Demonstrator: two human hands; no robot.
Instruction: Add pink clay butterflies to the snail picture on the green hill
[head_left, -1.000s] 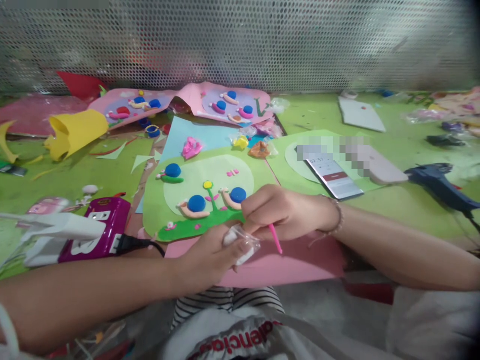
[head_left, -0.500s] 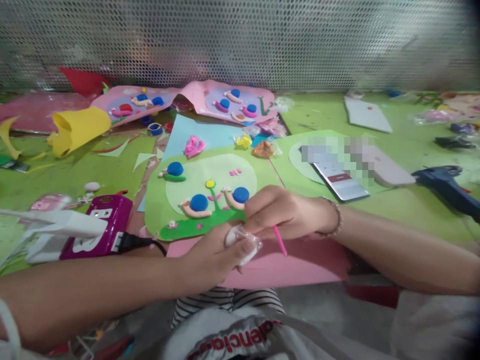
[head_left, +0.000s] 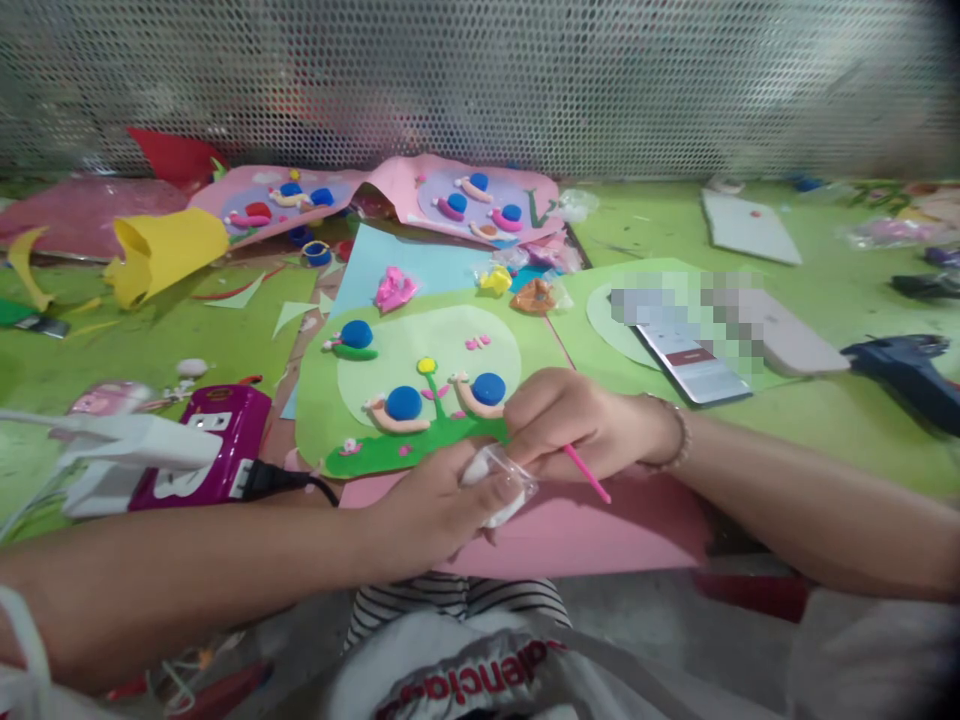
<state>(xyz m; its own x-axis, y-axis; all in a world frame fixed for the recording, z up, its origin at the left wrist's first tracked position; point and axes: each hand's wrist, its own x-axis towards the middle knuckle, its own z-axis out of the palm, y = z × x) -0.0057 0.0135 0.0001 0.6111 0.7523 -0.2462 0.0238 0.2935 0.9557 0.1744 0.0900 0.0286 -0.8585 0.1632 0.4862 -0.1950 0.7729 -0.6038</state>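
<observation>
My left hand (head_left: 435, 500) is closed round a lump of white modelling clay (head_left: 501, 505) in a clear plastic wrapper. Against the wrapper, my right hand (head_left: 574, 425) is curled with its fingertips at the clay. A thin pink stick (head_left: 589, 474) pokes out from under the right fingers; its other end is hidden. Just beyond both hands lies a green foam sheet (head_left: 315, 410) bearing clay snails with blue shells, among them one snail (head_left: 403, 404) near the middle, and a yellow clay flower (head_left: 426, 366). Under the hands is a pink sheet (head_left: 622, 530).
Wrapped clay lumps in pink (head_left: 394, 288), yellow (head_left: 495, 280) and brown (head_left: 534, 296) lie behind the green sheet. A purple power strip (head_left: 247, 420) with plugs sits left. A phone (head_left: 697, 360) and a blue glue gun (head_left: 907, 370) are right. Perforated metal (head_left: 480, 80) stands behind.
The pink stick has swung from steeply downward to a flatter slant toward the right. Both hands stay together at the wrapped white clay; the whole view has shifted slightly.
</observation>
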